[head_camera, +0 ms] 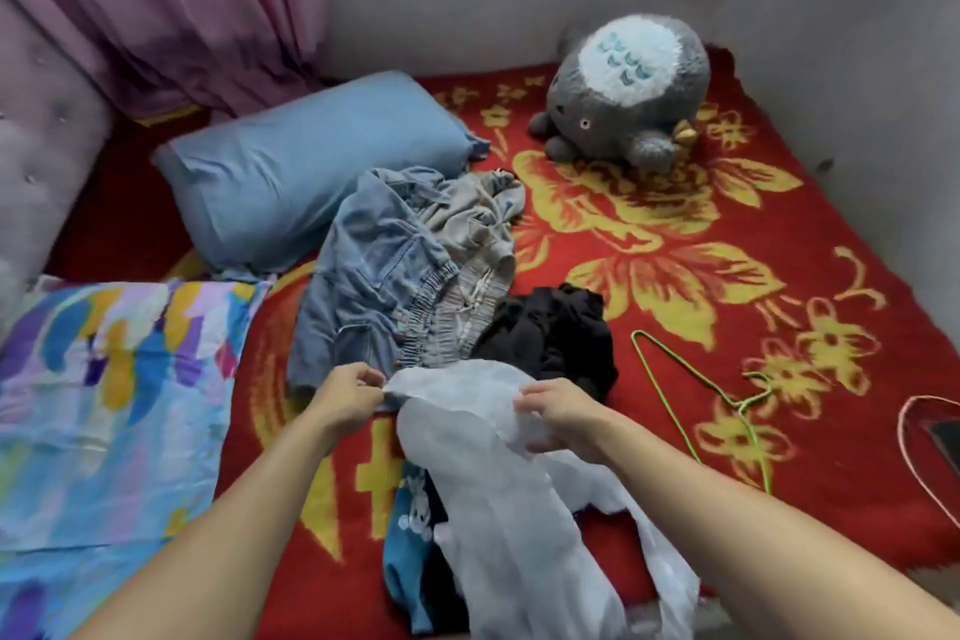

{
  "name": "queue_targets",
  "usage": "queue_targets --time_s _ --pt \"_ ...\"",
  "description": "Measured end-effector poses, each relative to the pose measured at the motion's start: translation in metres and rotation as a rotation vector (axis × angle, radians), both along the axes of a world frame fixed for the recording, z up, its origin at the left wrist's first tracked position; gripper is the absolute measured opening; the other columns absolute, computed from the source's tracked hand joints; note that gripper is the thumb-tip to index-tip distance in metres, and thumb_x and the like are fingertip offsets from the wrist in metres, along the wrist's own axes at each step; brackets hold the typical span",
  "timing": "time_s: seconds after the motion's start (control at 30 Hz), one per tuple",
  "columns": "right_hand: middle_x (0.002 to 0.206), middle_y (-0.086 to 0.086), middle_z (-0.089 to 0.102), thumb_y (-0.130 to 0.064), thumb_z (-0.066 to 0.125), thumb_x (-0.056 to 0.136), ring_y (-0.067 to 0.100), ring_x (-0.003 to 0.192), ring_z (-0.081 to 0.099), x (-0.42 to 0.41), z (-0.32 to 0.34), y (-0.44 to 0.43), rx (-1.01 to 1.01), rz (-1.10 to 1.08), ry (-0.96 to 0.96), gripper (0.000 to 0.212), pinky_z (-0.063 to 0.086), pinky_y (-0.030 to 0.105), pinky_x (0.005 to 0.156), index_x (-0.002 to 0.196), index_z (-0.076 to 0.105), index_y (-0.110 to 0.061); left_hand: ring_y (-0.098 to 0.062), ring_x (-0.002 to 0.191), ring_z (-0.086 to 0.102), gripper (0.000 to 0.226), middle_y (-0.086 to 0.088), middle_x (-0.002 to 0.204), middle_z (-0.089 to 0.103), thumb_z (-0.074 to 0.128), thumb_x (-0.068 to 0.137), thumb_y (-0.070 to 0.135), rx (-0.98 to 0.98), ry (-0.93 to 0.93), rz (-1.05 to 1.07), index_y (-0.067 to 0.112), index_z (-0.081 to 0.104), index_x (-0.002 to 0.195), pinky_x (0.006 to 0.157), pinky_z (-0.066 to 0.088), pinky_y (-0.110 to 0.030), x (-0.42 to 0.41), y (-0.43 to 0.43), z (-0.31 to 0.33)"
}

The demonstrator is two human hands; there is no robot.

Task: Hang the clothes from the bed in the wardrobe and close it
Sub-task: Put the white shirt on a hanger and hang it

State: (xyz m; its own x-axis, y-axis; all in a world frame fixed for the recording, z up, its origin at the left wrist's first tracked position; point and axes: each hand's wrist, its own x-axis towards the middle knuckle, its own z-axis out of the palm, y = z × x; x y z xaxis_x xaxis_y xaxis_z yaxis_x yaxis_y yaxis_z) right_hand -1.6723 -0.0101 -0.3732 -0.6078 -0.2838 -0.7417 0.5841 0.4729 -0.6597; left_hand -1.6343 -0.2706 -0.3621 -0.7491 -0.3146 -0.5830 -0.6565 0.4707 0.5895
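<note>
Noting left grip [348, 398] and right grip [561, 413] each pinching the white garment [467, 463] by its edge, we judge the green hanger [748, 403], right of both, comes next.

Bed [841, 307]: covered by a red blanket [260, 359] with yellow flowers.

Head end, left: blue pillow [311, 161], and nearer, a multicolour pillow [104, 405]. The two sit just beside each other.

Far corner: grey plush toy [628, 94], lying on its side.

Centre: denim garment [363, 265], crumpled, overlapping the blue pillow's edge. A grey garment [467, 224] lies against it, and a black garment [556, 333] is bunched just to its right.

Near edge: blue printed garment [410, 525], partly under a white garment [493, 483].

Right: green hanger [748, 400] lies flat, apart from the clothes. Pink hanger [903, 424] sits at the frame edge, partly out of view.
</note>
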Motion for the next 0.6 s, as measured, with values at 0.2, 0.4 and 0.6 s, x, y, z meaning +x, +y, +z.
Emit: queue_targets --time_s 0.2,0.4,0.6 --pt "0.139 0.002 0.055 -0.02 0.056 0.091 0.019 0.128 0.049 0.025 -0.091 -0.019 0.394 0.673 0.192 0.041 0.038 0.028 0.105 0.132 0.059 -0.017 -0.018 0.05 0.041 0.013 -0.007 0.061 0.053 0.053 0.085 -0.002 -0.006 -0.158 0.144 0.004 0.064 0.09 0.042 0.032 -0.02 0.05 -0.017 -0.081" --pt "0.126 0.004 0.064 -0.019 0.046 0.089 0.027 0.117 0.057 -0.046 -0.112 0.0 0.666 0.717 0.438 0.037 0.047 0.034 0.094 0.12 0.065 -0.026 -0.025 0.066 0.058 0.014 -0.002 0.068 0.062 0.059 0.084 0.025 -0.065 -0.137 0.198 0.016 0.062 0.074 0.06 0.046 -0.033 0.068 0.021 -0.132" --pt "0.123 0.003 0.064 -0.016 0.046 0.09 0.029 0.112 0.057 -0.095 -0.149 -0.049 0.65 0.826 0.784 0.035 0.045 0.035 0.083 0.118 0.063 -0.028 -0.022 0.084 0.059 0.033 0.004 0.086 0.063 0.067 0.073 0.054 0.086 -0.165 0.295 0.024 0.058 0.086 0.067 0.045 -0.033 0.075 0.098 -0.201"
